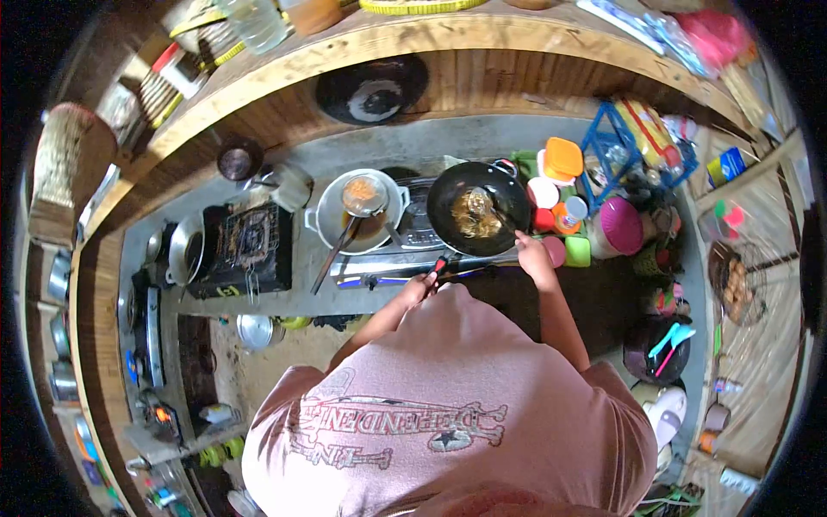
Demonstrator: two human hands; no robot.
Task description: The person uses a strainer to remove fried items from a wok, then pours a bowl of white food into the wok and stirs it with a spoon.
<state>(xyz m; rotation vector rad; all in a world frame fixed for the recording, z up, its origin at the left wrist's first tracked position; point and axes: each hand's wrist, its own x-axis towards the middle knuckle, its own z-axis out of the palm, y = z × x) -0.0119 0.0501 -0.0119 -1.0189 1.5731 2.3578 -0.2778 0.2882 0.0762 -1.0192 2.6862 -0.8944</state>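
Observation:
A black wok (444,228) sits on the stove (379,274), with brown food (469,226) frying in its middle. My left hand (424,284) is closed around the wok's red and black handle (441,264), at the wok's near left. Over on the right, my right hand (536,258) grips the dark handle of a long-handled cooking utensil (502,217), whose head lies among the food. Left of the wok stands a pale two-handled pot (323,211) with brown liquid. A strainer (363,193) holding orange bits rests across its top, handle pointing toward me.
Plastic containers crowd the wok's right side, including an orange-lidded one (563,158) and a magenta one (620,226). A blue rack (603,142) stands behind them. Further left is a blackened grill (250,237). A wooden shelf (413,39) runs along the top.

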